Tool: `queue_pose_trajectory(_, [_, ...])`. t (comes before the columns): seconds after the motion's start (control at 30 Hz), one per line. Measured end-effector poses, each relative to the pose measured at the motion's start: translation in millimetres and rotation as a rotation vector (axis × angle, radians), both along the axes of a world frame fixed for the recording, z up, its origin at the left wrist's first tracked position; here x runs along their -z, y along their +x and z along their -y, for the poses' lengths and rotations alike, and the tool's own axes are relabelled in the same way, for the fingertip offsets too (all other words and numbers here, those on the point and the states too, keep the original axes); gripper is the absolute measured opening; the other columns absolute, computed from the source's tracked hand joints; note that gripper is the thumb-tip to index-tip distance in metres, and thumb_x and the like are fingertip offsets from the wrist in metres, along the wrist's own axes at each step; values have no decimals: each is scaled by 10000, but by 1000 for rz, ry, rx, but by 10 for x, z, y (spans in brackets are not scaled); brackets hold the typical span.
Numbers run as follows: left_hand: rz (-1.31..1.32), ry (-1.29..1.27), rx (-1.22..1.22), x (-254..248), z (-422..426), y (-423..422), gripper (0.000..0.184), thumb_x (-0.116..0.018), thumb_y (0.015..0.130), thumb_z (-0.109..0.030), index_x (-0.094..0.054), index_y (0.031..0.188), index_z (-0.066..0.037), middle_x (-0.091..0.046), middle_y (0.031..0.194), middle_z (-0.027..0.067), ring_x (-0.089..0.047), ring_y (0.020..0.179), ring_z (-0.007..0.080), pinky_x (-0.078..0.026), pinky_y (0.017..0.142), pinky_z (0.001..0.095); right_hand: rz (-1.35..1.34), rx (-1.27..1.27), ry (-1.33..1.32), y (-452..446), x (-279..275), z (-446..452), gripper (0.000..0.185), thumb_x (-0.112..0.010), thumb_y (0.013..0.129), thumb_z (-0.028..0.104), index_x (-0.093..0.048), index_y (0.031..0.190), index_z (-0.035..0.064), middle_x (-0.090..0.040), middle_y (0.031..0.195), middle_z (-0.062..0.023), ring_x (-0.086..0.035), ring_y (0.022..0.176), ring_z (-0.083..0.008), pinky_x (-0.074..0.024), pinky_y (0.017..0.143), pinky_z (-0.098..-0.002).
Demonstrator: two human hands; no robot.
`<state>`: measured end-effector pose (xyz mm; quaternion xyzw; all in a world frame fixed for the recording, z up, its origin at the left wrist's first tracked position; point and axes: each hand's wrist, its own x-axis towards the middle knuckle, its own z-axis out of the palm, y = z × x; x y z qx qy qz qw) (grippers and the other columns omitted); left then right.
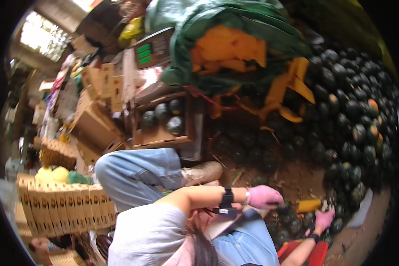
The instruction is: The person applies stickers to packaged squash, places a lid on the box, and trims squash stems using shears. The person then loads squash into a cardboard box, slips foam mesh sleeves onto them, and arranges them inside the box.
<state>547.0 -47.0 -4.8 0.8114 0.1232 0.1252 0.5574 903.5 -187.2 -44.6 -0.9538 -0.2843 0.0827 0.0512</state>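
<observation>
Both my hands wear pink gloves. My left hand (264,197) is closed, its fingers bent around a small dark object that I cannot make out. Farther out, my right hand (325,219) reaches down among dark green squashes (358,133), blurred, with fingers apart. Between the two hands lies a yellow-orange piece (309,205) of unclear kind. More squashes sit just below my left hand. A red crate (317,255) stands under my right forearm.
A green sack (181,53) with orange sheets (228,46) stands at the top. Beside it are a cardboard box (162,141) of squashes and a scale display (153,46). Stacked cartons (66,206) line the left, where another person (42,245) is partly visible.
</observation>
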Motion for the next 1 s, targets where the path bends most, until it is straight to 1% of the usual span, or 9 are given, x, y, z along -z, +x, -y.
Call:
queue_pose_trajectory(0.07, [-50, 14, 4, 5, -45, -82, 289, -598, 824, -152, -589, 1102, -72, -614, 1031, 147, -586, 977, 333, -496, 826, 395, -89, 1, -92, -183, -269, -249, 713, -750, 580, 244, -487, 1209, 37, -594, 1156, -215, -564, 1083, -379, -469, 916, -437])
queue_pose_trajectory(0.13, [-188, -12, -42, -44, -113, -161, 286, -598, 832, -149, -603, 1103, -59, -623, 1011, 160, -606, 952, 323, -500, 824, 381, -399, 74, -39, -199, -384, -304, 550, -751, 643, 270, -542, 1078, 8, -644, 956, -159, -632, 830, -279, -497, 717, -408])
queue_pose_trajectory(0.2, [-223, -206, -217, -19, -136, -238, 228, -612, 876, -129, -610, 1081, -29, -651, 949, 94, -612, 847, 159, -503, 752, 281, -630, 120, 372, -104, 53, -163, 366, -739, 693, 221, -574, 937, 3, -594, 751, -58, -551, 677, -168, -467, 626, -373])
queue_pose_trajectory(0.37, [-254, -457, -315, 256, -206, -394, 192, -585, 908, -74, -580, 1089, -11, -605, 908, 15, -550, 825, 66, -463, 739, 210, -434, 179, 121, -530, 125, -404, 460, -714, 647, 215, -518, 1009, 9, -632, 957, -176, -617, 913, -316, -482, 803, -371])
queue_pose_trajectory(0.53, [-208, -456, -357, 240, -305, -370, 173, -573, 913, -60, -580, 1079, -9, -590, 889, 2, -525, 788, 64, -441, 714, 195, -220, 452, 589, -372, 565, -114, 343, -661, 696, 181, -518, 967, 26, -610, 795, -113, -592, 690, -239, -490, 653, -363])
queue_pose_trajectory(0.67, [-173, -469, -429, 291, -433, -365, 192, -568, 911, -55, -579, 1097, -8, -587, 894, -4, -514, 779, 61, -435, 705, 191, -376, 777, 1085, 185, 768, 362, 252, -653, 708, 149, -519, 887, 32, -565, 715, -45, -532, 579, -162, -438, 536, -316])
queue_pose_trajectory(0.8, [-216, -431, -467, 329, -540, -388, 207, -562, 914, -57, -576, 1114, -9, -568, 876, -23, -483, 750, 42, -404, 669, 171, -28, 907, 916, 418, 455, 711, 259, -652, 681, 90, -506, 881, 15, -560, 750, -58, -523, 597, -161, -450, 602, -306])
queue_pose_trajectory(0.93, [-198, -487, -466, 527, -644, -532, 212, -558, 921, -59, -564, 1127, -8, -541, 849, -41, -463, 739, 25, -389, 655, 164, -217, 965, 955, 713, -250, 853, 353, -670, 693, 152, -462, 942, 14, -526, 722, -91, -504, 421, -237, -338, 276, -407])
queue_pose_trajectory(1.0, [-244, -484, -483, 568, -688, -576, 216, -561, 918, -57, -563, 1128, -6, -547, 853, -36, -475, 745, 32, -401, 669, 170, -236, 950, 745, 992, -489, 902, 361, -690, 686, 176, -484, 931, 8, -546, 724, -85, -529, 463, -217, -391, 350, -375])
